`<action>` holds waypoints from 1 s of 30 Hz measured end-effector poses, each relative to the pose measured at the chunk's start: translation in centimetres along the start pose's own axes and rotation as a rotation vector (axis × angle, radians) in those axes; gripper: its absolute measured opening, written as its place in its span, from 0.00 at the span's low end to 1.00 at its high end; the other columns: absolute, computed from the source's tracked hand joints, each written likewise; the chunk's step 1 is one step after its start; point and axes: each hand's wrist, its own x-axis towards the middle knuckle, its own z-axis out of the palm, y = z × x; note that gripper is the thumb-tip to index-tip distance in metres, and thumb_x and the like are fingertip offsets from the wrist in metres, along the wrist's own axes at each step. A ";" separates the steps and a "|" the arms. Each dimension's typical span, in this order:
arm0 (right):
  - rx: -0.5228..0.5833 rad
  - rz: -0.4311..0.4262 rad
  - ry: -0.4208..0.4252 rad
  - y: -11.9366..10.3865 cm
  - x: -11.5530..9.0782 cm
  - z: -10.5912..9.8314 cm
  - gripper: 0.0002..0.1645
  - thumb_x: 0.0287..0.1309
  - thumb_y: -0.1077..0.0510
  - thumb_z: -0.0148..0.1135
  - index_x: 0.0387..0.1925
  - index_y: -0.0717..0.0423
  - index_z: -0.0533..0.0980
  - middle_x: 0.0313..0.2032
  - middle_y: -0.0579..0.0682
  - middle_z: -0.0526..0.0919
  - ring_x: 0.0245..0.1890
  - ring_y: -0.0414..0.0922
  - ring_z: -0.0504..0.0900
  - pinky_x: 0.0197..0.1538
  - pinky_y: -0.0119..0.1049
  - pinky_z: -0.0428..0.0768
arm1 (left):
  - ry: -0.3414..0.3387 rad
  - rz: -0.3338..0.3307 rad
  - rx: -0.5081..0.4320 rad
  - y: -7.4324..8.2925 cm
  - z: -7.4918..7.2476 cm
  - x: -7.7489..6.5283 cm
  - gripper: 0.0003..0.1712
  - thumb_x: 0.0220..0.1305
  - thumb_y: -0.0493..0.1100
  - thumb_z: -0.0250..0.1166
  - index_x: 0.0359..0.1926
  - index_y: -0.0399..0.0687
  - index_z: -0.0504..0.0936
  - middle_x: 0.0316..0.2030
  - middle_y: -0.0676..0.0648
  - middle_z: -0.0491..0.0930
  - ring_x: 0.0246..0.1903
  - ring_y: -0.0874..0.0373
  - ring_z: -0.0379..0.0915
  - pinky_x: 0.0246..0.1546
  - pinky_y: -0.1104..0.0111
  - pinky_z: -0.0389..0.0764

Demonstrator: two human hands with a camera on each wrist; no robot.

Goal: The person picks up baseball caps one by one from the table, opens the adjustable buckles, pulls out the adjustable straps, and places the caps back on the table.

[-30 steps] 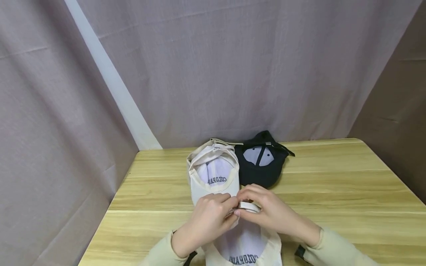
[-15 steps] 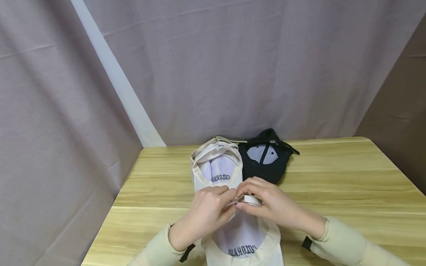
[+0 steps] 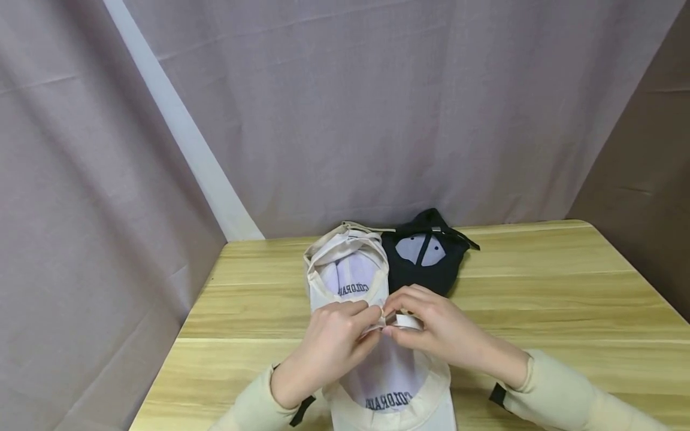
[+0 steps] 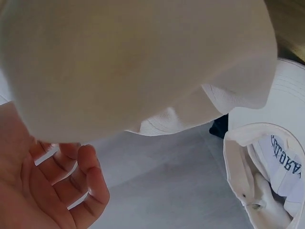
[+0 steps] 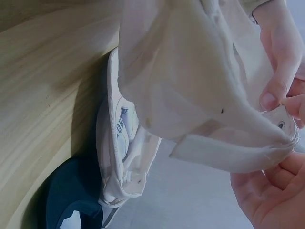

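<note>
An off-white baseball cap (image 3: pixel 396 362) hangs in front of me with its inside toward me, dark lettering showing reversed through the lining. My left hand (image 3: pixel 334 335) pinches the left side of its back strap, and my right hand (image 3: pixel 442 320) pinches the strap (image 3: pixel 409 322) from the right. The fingertips of both hands meet at the join, which they partly cover. In the right wrist view, a small metal eyelet (image 5: pixel 281 125) shows near the strap's end. The left wrist view has the cap's crown (image 4: pixel 138 62) above the curled left fingers (image 4: pixel 95 181).
Behind the hands, stacked off-white and beige caps (image 3: pixel 347 245) lie inside-up on the wooden table (image 3: pixel 242 311). A black cap (image 3: pixel 426 275) sits right beside them, its strap end sticking out to the right. A grey curtain (image 3: pixel 350 120) hangs along the table's back edge.
Both hands stay at the back strap with small finger movements. The strap and cap have risen slightly in the view, and a bit of the metal fastening shows between the right fingers.
</note>
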 end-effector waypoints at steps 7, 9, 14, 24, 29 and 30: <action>-0.004 0.005 0.018 -0.3 -0.2 -0.1 0.13 0.57 0.56 0.72 0.43 0.43 0.79 0.45 0.37 0.81 0.46 0.36 0.78 0.50 0.26 0.74 | -0.004 0.021 0.010 0.2 -0.4 0.1 0.15 0.52 0.39 0.69 0.24 0.57 0.68 0.19 0.62 0.62 0.18 0.68 0.59 0.19 0.76 0.59; -0.001 0.010 0.018 -0.4 -0.2 -0.1 0.13 0.56 0.56 0.72 0.42 0.43 0.79 0.45 0.37 0.80 0.46 0.36 0.77 0.49 0.26 0.74 | -0.005 0.027 0.017 0.3 -0.5 0.2 0.15 0.52 0.39 0.69 0.24 0.57 0.69 0.19 0.61 0.63 0.18 0.68 0.60 0.19 0.75 0.59; 0.002 0.005 0.017 -0.5 -0.3 -0.2 0.13 0.54 0.57 0.71 0.41 0.43 0.79 0.44 0.36 0.80 0.45 0.35 0.77 0.48 0.26 0.75 | -0.016 0.050 0.046 0.5 -0.8 0.2 0.13 0.53 0.40 0.69 0.26 0.57 0.71 0.20 0.61 0.67 0.18 0.66 0.64 0.19 0.75 0.61; -0.033 0.025 -0.011 -1.2 -0.6 -0.1 0.14 0.52 0.57 0.69 0.39 0.39 0.77 0.44 0.34 0.78 0.45 0.34 0.76 0.47 0.29 0.76 | -0.064 0.056 0.055 1.3 -1.8 -0.3 0.11 0.50 0.37 0.68 0.28 0.55 0.74 0.21 0.59 0.70 0.20 0.63 0.68 0.19 0.72 0.63; -0.031 0.033 -0.003 -1.8 -0.8 -0.6 0.15 0.51 0.58 0.70 0.39 0.39 0.77 0.44 0.34 0.79 0.46 0.35 0.77 0.49 0.31 0.77 | -0.053 0.080 0.061 1.7 -2.3 -0.1 0.11 0.51 0.38 0.69 0.28 0.56 0.75 0.21 0.59 0.70 0.20 0.63 0.67 0.19 0.73 0.62; -0.030 0.036 -0.001 -1.9 -0.8 -0.7 0.15 0.51 0.58 0.70 0.40 0.39 0.77 0.44 0.34 0.79 0.46 0.35 0.77 0.49 0.31 0.77 | -0.050 0.087 0.065 1.8 -2.4 0.0 0.11 0.51 0.38 0.69 0.29 0.56 0.75 0.21 0.59 0.71 0.20 0.62 0.67 0.19 0.73 0.62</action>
